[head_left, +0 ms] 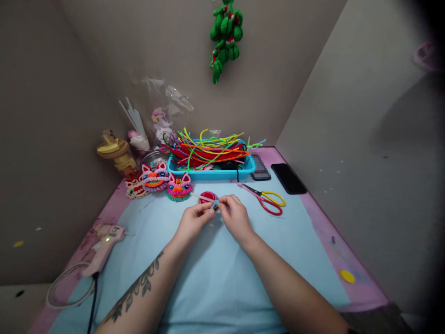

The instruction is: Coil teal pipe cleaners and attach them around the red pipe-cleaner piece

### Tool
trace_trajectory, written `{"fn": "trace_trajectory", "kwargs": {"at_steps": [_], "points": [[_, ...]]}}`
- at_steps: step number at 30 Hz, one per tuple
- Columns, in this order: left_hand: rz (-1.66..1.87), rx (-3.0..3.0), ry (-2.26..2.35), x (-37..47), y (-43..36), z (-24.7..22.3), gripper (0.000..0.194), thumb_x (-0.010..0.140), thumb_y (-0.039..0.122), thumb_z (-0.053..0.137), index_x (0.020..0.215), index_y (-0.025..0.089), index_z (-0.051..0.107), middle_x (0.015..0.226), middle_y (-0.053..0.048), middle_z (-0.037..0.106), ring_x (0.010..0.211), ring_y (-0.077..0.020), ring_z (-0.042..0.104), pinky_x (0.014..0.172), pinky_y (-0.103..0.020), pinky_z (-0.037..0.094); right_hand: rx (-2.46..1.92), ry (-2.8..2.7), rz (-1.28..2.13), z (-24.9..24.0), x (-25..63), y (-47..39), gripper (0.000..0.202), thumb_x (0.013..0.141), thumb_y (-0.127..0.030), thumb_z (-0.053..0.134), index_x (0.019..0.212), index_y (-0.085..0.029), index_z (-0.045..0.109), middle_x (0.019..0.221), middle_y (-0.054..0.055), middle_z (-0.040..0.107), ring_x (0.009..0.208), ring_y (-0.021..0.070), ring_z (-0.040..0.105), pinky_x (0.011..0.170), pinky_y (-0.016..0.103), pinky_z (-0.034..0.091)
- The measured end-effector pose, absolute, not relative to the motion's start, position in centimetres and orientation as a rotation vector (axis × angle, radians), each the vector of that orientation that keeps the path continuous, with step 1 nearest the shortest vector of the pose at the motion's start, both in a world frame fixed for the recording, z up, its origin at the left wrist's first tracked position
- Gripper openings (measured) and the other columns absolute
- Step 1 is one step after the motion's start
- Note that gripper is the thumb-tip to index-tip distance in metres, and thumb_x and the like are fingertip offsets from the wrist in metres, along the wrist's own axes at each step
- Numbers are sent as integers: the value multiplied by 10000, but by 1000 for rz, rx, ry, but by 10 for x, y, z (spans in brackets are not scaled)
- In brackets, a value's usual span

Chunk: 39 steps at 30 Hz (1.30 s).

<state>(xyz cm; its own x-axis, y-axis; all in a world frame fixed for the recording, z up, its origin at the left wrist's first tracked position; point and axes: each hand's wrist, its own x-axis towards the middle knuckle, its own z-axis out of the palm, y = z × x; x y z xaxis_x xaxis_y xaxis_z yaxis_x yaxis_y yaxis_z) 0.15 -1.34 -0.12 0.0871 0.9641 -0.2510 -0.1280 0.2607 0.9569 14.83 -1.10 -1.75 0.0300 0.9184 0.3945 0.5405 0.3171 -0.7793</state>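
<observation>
A pink table (330,257) is spread with a pale blue cover (215,292). Around its middle, a blue tray (210,175) sits at twelve o'clock, scissors (259,195) and a black phone (289,178) between one and two, a yellow disc (346,276) past three, a pink glue gun (102,253) at nine, animal-shaped heads (179,189) between ten and eleven.

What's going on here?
A person's left hand and right hand pinch a small blue piece between their fingertips, over the middle of the table. Just beyond sits a tray heaped with colourful stems. Fuzzy animal heads lie left of it. The scissors rest to the right; the glue gun, green light on, lies at the left.
</observation>
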Motion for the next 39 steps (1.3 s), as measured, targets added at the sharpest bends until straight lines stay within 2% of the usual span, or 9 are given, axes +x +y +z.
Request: {"fn": "trace_trajectory", "kwargs": {"at_steps": [6,15,20,23,26,30,34,39], "points": [[1070,822,1107,5,-16,5,406,476,282,852,841,132,755,614,3,666,532,-77,502,576,-216,394,-1328,-1671,302,-20,144,-12,93,848,-142,484,817,-197,551,810,60,591,818,213,556,737,334,460],[1101,696,1043,8,-17,6,355,491,260,854,803,124,752,726,-54,717,576,-87,553,591,-210,424,-1225,-1781,-12,-22,139,-11,126,873,-110,471,840,-176,573,834,82,633,848,216,554,770,338,475],[1090,651,1012,8,-15,7,355,496,278,854,773,97,725,694,-50,689,546,-69,538,505,-178,400,-1215,-1874,-175,-24,137,-8,164,879,-116,472,791,-173,597,829,78,661,817,202,576,725,309,462],[1099,593,1051,8,-12,4,354,517,355,841,699,105,668,640,-26,641,522,-71,529,453,-175,391,-1224,-1933,-220,-25,134,-7,169,892,-138,470,812,-171,615,849,75,670,808,191,582,708,300,446],[1122,593,1114,10,-10,-2,401,552,445,807,651,126,586,556,11,567,479,-67,493,404,-168,355,-1227,-2016,-185,-27,132,-8,192,911,-160,458,813,-177,622,873,78,670,807,183,581,715,298,434],[1165,695,1162,12,-6,-10,422,568,458,789,618,136,521,505,43,497,435,-50,431,379,-163,309,-1204,-2076,-38,-27,130,-7,221,928,-179,433,827,-181,630,902,86,671,846,193,586,746,312,441],[1204,836,1235,9,-2,-17,409,596,471,758,634,139,523,505,41,504,425,-52,422,394,-176,306,-1178,-2016,147,-27,133,-5,226,922,-175,413,898,-185,637,955,90,671,912,197,588,821,326,462],[1189,1143,1273,2,0,-19,377,692,471,689,798,119,602,578,21,562,488,-79,473,463,-196,348,-1124,-1869,284,-25,138,-3,189,893,-170,442,904,-191,629,928,80,658,944,191,580,898,337,458]]}}
